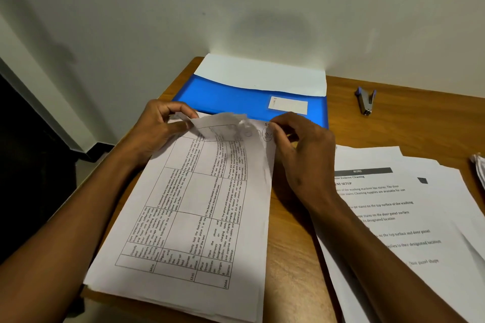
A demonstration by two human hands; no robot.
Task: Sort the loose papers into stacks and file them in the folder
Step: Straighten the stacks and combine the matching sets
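Head view, looking down on a wooden worktop point(296, 231) set against a pale wall point(236, 8). Left hand point(157, 128) at the far left corner of a stack of printed sheets point(194, 217), thumb and fingers point(181, 126) pinching the curled, crumpled top edge of the uppermost sheet. Right hand point(299, 147) at the far right corner of the same stack, fingers curled and pinching that edge beside a handwritten scribble. Uppermost sheet printed with a ruled table of small text, turned sideways to the viewer; stack lying at the near left of the worktop, its near corners overhanging the front edge. Blue folder point(249, 102) flat beyond the stack, just behind both hands, touching the wall, with a white label point(288, 105) on its right part and a white sheet point(259, 76) projecting from its far side. Second spread of loose papers point(409, 217) to the right of the stack, partly under the right forearm, top page bearing a dark header bar and lines of text. Further white paper edge point(479, 165) at the right border, too cropped to identify. Small staple remover point(365, 100) with blue grips lying well apart at far right. Dark floor and skirting point(86, 149) visible at left.
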